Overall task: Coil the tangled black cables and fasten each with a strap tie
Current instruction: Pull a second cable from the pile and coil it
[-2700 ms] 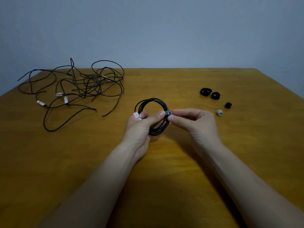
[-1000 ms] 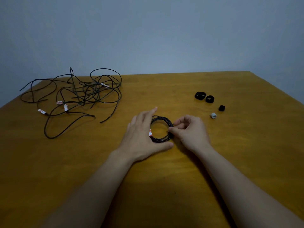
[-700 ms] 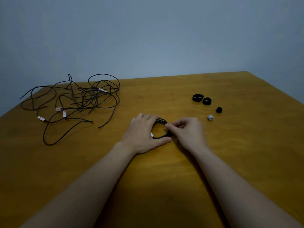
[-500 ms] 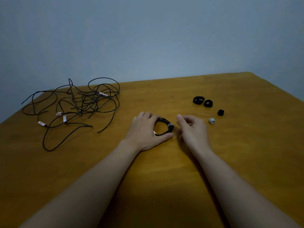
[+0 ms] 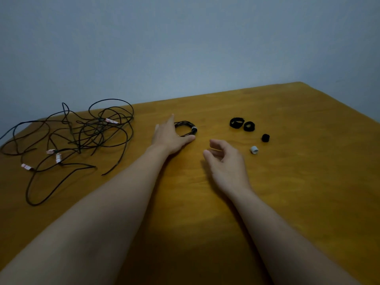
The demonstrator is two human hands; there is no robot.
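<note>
Nearest to the person, 2 bare forearms reach out over the wooden table (image 5: pixel 298 202). The right hand (image 5: pixel 227 163) hovers low above the wood with its fingers loosely curled and parted, thumb apart from the rest, gripping nothing. Just beyond it and to its right sits a small grey strap tie (image 5: pixel 254 149), rolled into a short ring, and a little farther on a small black strap tie (image 5: pixel 265 138), also rolled.

The left hand (image 5: pixel 169 136) lies flat, palm down, fingers spread, its thumb stretched along the near edge of the coiled cable (image 5: pixel 188 128). Its fingers cover the left part of that coil; whether they press on it or only rest there I cannot tell. The coil lies flat on the table as a small black ring of several turns, bound on its right side by a grey strap (image 5: pixel 193 128). It sits about midway across the table, between the tangle and the loose ties.

Farther right, 2 larger black strap ties (image 5: pixel 242 124) lie side by side, touching or nearly so, each closed into a loop.

Off to the left, well apart from the hands, the tangled cables (image 5: pixel 82 136) sprawl in loose black loops, with 4 small white-and-red tags showing among them. Behind the far table edge stands a plain bluish wall (image 5: pixel 185 48).
</note>
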